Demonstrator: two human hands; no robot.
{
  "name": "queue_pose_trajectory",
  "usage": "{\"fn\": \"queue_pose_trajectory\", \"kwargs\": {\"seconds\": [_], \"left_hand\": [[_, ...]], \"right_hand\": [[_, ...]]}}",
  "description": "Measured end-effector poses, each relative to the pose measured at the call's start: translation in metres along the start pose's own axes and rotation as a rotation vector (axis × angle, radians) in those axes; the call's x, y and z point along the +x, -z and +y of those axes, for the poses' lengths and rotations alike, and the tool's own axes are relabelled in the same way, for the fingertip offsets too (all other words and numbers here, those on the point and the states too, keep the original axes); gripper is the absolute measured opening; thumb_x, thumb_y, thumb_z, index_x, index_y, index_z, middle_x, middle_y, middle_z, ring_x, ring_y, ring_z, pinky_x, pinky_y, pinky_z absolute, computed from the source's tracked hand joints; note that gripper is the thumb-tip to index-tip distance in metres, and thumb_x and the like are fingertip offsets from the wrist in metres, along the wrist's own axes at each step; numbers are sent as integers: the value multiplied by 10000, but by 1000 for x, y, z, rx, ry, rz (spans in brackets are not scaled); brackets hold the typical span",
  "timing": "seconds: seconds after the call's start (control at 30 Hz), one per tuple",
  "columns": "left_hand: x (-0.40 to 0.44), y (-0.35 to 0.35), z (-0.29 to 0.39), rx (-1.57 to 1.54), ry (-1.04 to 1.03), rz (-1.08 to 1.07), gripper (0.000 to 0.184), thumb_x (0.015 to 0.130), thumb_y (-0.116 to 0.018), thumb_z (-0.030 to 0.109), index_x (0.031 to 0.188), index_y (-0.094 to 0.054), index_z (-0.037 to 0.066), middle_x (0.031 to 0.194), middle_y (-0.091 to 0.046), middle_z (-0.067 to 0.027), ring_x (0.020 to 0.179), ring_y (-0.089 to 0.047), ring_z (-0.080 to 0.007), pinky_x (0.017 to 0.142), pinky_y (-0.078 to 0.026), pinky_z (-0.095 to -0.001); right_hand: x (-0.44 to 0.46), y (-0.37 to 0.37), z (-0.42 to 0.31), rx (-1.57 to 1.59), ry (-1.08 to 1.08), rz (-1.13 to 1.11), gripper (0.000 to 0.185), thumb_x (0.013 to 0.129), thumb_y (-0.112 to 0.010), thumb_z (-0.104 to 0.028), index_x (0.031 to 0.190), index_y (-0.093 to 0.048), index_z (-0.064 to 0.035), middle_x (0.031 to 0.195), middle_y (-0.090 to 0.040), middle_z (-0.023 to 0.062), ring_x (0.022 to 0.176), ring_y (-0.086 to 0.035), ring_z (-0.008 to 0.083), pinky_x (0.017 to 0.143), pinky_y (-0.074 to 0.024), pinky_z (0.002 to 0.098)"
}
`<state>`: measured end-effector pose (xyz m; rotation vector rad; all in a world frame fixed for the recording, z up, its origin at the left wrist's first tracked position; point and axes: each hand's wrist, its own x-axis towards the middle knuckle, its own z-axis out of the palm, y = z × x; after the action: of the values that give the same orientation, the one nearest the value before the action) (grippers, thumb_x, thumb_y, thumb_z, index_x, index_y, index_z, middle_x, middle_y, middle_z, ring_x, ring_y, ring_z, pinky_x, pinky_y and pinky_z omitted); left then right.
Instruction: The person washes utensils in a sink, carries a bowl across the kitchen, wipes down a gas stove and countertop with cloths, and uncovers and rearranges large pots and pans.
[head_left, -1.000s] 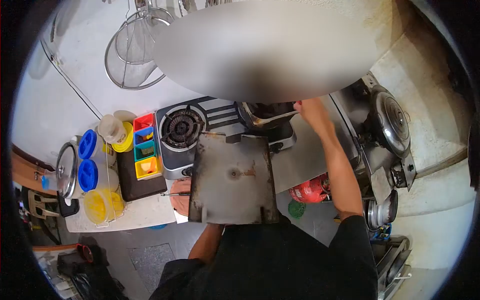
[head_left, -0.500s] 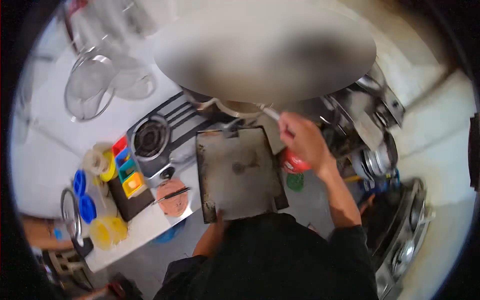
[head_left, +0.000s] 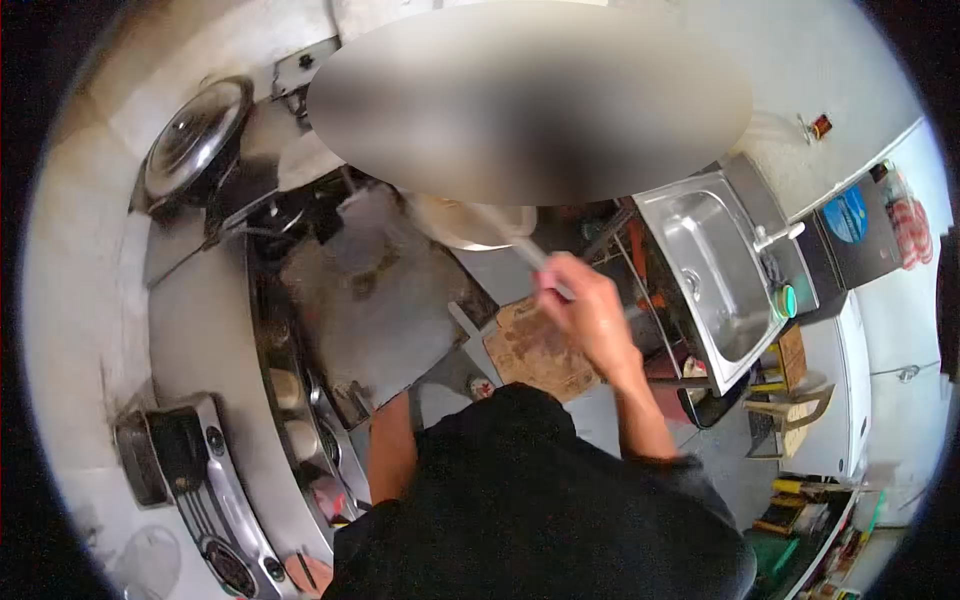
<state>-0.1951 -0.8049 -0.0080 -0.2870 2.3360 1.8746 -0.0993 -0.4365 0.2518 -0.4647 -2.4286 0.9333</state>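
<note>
My right hand point(head_left: 590, 305) is closed around a long pale handle in front of me. The handle runs up and left to a light-coloured pan point(head_left: 455, 228), whose far part is hidden by the blurred oval. My left hand point(head_left: 392, 415) is at the near edge of a large, flat metal tray point(head_left: 390, 310) with dark, stained edges. The left fingers are mostly hidden at the tray's rim. The tray lies tilted across the view, left of the pan.
A steel sink point(head_left: 735, 300) with a white tap point(head_left: 778, 236) stands to the right. A worn brown board point(head_left: 540, 350) is below the pan. At left are a counter point(head_left: 195, 335), a gas stove point(head_left: 215, 500) and a round metal lid point(head_left: 195, 140). A chair point(head_left: 800, 415) stands at right.
My view has swung to the right, from the white table to the sink. The tray and pan have come along with my hands, and the tray now sits further left and angled.
</note>
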Motion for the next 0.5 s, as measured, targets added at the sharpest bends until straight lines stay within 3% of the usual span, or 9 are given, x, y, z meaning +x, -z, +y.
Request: {"fn": "queue_pose_trajectory", "kwargs": {"seconds": [0.07,0.13,0.17,0.23,0.27,0.3,0.37,0.43,0.5], "left_hand": [[10,-39,15,-13,4,-121,362,919,-446,313,1051,-483,-21,817,-585,-139,699,-604,-248,607,-515,-341],[14,-65,26,-30,5,-175,362,921,-444,313,1054,-480,-21,814,-584,-139,694,-605,-245,601,-517,-339],[18,-73,34,-45,-6,-167,361,922,-443,313,1056,-478,-21,812,-583,-138,691,-605,-244,598,-518,-338],[29,-79,47,-76,-37,-144,361,924,-441,312,1059,-474,-21,809,-582,-138,686,-606,-242,593,-520,-336],[37,-76,51,-93,-51,-117,361,925,-440,312,1060,-472,-21,808,-581,-137,683,-606,-240,590,-521,-335],[45,-72,56,-114,-67,-78,361,926,-438,312,1062,-470,-21,806,-581,-137,681,-607,-239,587,-522,-334],[57,-50,65,-147,-94,33,361,928,-436,311,1065,-467,-21,803,-580,-136,675,-607,-237,582,-524,-332],[66,-13,76,-168,-130,187,360,930,-434,311,1068,-463,-21,800,-578,-136,670,-608,-234,576,-526,-330],[66,39,90,-169,-175,369,360,932,-432,310,1071,-459,-21,797,-577,-135,665,-609,-232,571,-528,-328]], "right_hand": [[-11,44,52,-145,-72,208,231,726,-651,8,929,-555,-47,820,-607,124,750,-612,251,679,-487,326],[-26,80,110,-330,-428,275,234,750,-677,-70,960,-580,-37,877,-639,127,798,-631,260,720,-489,355],[-48,90,198,-305,-456,375,239,777,-670,-106,981,-587,-15,890,-649,123,814,-631,262,742,-487,355],[-83,121,305,-324,-459,387,243,805,-616,-67,1032,-585,15,939,-641,125,892,-604,215,797,-490,358],[-98,129,339,-365,-460,404,145,805,-602,-8,928,-545,43,896,-613,126,843,-591,213,763,-489,329],[-113,132,387,-249,-407,578,175,806,-612,-58,950,-578,34,930,-625,154,840,-604,281,796,-491,366],[-131,164,464,-947,-427,145,257,823,-589,-210,948,-628,11,923,-630,218,872,-607,353,802,-493,456],[-107,167,506,-935,-686,75,307,835,-558,-263,971,-615,6,889,-635,211,822,-610,361,723,-499,478],[-71,139,511,-749,-861,312,311,837,-556,-281,962,-613,-2,890,-634,220,779,-609,357,672,-499,467]]}}
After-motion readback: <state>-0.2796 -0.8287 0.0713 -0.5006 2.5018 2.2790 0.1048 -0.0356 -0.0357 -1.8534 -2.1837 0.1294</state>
